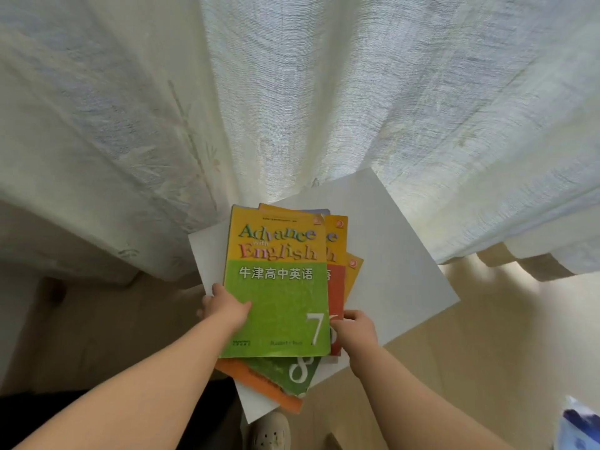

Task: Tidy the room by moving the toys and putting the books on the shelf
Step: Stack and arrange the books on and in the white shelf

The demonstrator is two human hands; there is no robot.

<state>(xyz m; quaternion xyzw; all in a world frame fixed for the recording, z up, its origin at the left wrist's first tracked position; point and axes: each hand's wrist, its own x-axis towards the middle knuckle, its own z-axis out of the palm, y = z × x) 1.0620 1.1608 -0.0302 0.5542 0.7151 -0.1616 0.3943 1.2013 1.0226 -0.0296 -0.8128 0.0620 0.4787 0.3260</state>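
Both hands clamp a fanned stack of books (282, 306) from opposite sides: the left hand (227, 306) grips its edge at 9 o'clock with the thumb laid on the top cover, while the right hand (355, 329) closes on the edge at 4 o'clock, beside the red cover. One pale shoe (271, 430) shows below at 6 o'clock, and a blurred blue-and-white object (581, 423) sits on the floor at 4 o'clock, too indistinct to name. The stack lies over a white surface (396, 254), probably the shelf top, though whether it rests there or hangs just above cannot be told. The step looks like setting the books down, and it would go best if the covers were squared first. The lower ones splay out toward 6 o'clock and could slide free, so both palms should press inward and tap the edges flush before the grip loosens. The landing should also sit further in, because the stack's near end overhangs the surface's edge. By count, two hands are at work and five covers can be told apart: a green Book 7 (276, 280) on top, a red book (336, 287) and a yellow book (354, 264) peeking out at 3 o'clock, then a green Book 8 (292, 368) and an orange book (259, 381) jutting at 6 o'clock. A purplish sliver at 12 o'clock may be a sixth. Wooden flooring (487, 336) spreads beyond, and one pale curtain (292, 92) fills the background.
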